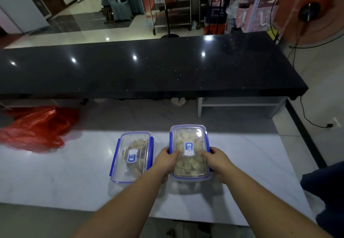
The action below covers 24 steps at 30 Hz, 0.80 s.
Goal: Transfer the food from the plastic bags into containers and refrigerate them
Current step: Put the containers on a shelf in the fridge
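Note:
Two clear plastic containers with blue-clipped lids stand side by side on the white counter (55,178). The right container (189,137) holds pale food chunks, and its lid with a blue label lies on top. My left hand (166,160) grips its left side, thumb on the lid. My right hand (216,160) grips its right side, thumb on the lid too. The left container (131,156) holds darker brown food under its lid and is untouched. A crumpled red plastic bag (37,128) lies at the counter's far left.
A long black stone countertop (149,70) runs across behind the white counter, at a higher level. An orange standing fan (307,12) is at the far right, with its cable trailing on the floor. Metal racks and shelves fill the background. A dark cloth (323,191) is at the right edge.

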### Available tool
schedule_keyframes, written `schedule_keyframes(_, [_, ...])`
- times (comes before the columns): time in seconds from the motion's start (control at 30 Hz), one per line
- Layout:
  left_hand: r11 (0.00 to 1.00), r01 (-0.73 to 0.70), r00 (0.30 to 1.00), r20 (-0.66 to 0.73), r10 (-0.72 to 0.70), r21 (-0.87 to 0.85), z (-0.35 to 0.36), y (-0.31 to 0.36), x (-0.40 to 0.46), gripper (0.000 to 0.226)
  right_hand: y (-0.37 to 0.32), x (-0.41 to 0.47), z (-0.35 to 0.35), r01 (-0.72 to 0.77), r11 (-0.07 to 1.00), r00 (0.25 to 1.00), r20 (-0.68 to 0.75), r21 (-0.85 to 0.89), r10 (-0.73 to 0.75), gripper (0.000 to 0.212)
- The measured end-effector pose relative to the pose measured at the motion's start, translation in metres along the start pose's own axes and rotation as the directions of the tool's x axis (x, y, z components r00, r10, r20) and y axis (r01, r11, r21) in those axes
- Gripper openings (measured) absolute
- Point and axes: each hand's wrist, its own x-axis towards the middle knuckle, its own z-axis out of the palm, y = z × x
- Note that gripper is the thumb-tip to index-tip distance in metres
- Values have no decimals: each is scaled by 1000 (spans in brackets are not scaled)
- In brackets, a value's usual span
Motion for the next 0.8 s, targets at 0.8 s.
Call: schedule_keyframes(0.8, [912, -330, 824, 546, 151, 245, 38, -12, -72, 20, 99, -168, -6, 65, 923, 799, -574, 378, 179, 27])
